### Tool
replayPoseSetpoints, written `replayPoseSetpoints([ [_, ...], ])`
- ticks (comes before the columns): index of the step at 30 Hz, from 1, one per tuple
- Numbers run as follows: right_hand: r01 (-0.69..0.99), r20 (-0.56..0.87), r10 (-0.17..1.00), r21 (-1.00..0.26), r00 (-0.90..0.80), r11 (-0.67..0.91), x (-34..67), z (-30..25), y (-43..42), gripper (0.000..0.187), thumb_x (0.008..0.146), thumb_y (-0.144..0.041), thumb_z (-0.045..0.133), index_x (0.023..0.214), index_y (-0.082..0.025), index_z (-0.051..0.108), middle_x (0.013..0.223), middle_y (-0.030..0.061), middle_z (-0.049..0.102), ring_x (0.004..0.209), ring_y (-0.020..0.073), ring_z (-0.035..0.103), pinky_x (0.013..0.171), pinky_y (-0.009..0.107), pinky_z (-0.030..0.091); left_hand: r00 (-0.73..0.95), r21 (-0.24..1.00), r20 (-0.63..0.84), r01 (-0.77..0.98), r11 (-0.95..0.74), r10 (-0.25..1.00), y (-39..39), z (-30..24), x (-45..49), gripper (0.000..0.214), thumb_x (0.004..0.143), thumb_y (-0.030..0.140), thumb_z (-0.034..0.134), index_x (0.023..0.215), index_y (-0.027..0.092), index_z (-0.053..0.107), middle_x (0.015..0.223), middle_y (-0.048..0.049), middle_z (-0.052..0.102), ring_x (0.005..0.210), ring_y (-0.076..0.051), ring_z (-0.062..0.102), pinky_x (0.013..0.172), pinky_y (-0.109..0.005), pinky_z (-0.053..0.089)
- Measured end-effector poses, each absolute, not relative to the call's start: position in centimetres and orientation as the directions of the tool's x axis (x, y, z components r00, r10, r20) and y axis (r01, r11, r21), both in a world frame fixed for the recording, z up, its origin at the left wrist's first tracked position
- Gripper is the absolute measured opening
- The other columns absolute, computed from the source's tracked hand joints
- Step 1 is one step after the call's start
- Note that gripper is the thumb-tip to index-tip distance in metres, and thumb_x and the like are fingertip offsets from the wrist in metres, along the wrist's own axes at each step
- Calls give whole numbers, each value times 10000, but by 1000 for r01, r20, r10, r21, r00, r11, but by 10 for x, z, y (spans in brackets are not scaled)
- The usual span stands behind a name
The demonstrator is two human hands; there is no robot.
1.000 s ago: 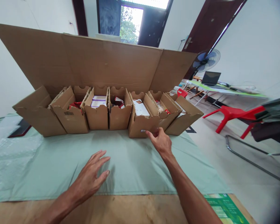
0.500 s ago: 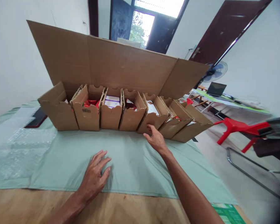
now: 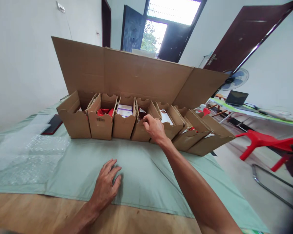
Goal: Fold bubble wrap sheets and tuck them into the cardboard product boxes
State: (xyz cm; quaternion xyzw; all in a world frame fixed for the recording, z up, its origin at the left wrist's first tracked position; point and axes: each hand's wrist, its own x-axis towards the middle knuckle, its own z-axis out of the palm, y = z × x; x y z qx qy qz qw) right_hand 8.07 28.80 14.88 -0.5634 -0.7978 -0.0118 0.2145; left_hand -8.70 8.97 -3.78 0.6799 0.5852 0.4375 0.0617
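A row of several narrow open-topped cardboard boxes stands on a pale green cloth [image 3: 136,169]. My right hand [image 3: 155,128] is at the front rim of the fourth cardboard box [image 3: 139,131] from the left, its thumb and fingers curled together. Whether they pinch the rim or something just inside is hidden. Dark red and white contents show behind the fingers. My left hand [image 3: 107,183] rests near the cloth's front edge, fingers apart, holding nothing. Left of the fourth box are a box with white-and-purple packs [image 3: 125,110] and one with red packaging [image 3: 104,112].
A tall folded cardboard panel [image 3: 141,74] stands behind the boxes. Bubble wrap [image 3: 31,159] and a dark flat object [image 3: 51,124] lie at the left. Past the table's right side are a red stool [image 3: 256,141], a laptop [image 3: 236,98] and a fan [image 3: 238,79].
My right hand has moved left and up, from in front of the fifth box to the fourth box's rim, and its fingers have curled. The camera view has shifted; my left hand stays open.
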Motion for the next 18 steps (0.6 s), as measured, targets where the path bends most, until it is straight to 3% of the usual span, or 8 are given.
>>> replayPoseSetpoints([
  [6, 914, 372, 892, -207, -257, 349, 120, 137, 209, 211, 933, -224, 537, 1053, -222, 711, 855, 59, 789, 789, 247, 737, 692, 300, 465, -122, 636, 537, 709, -305, 835, 93, -37, -92, 271, 930, 231, 513, 1066, 202, 745, 1315, -148, 684, 1248, -321, 627, 1034, -572, 553],
  [8, 886, 393, 873, -236, -289, 400, 144, 133, 165, 180, 934, -228, 538, 1019, -231, 697, 834, 24, 783, 724, 205, 730, 670, 280, 477, -153, 690, 492, 669, -276, 857, 93, -33, -95, 277, 938, 267, 524, 1100, 194, 737, 1343, -154, 666, 1247, -320, 627, 1031, -563, 555],
  [11, 756, 535, 760, -304, -368, 580, 187, 133, 101, 129, 955, -235, 556, 998, -247, 678, 868, 4, 781, 699, 165, 727, 669, 257, 529, -220, 765, 413, 611, -206, 884, 90, -21, -98, 335, 944, 331, 533, 1196, 186, 700, 1410, -166, 619, 1296, -333, 597, 984, -534, 581],
  [15, 747, 593, 738, -319, -323, 583, 259, 126, 40, 165, 928, -273, 635, 1072, -314, 704, 900, 7, 789, 758, 200, 763, 718, 277, 609, -247, 819, 351, 549, -168, 903, 76, 1, -93, 495, 924, 358, 555, 1388, 185, 568, 1439, -176, 591, 1315, -342, 590, 978, -527, 576],
  [18, 764, 532, 844, -513, -73, 390, 308, 100, 10, 439, 942, -384, 631, 1375, -317, 612, 1097, 68, 793, 889, 254, 786, 736, 304, 645, -197, 877, 246, 462, -131, 949, 65, 18, -80, 607, 912, 378, 580, 1485, 218, 462, 1516, -166, 534, 1288, -343, 612, 1029, -560, 539],
])
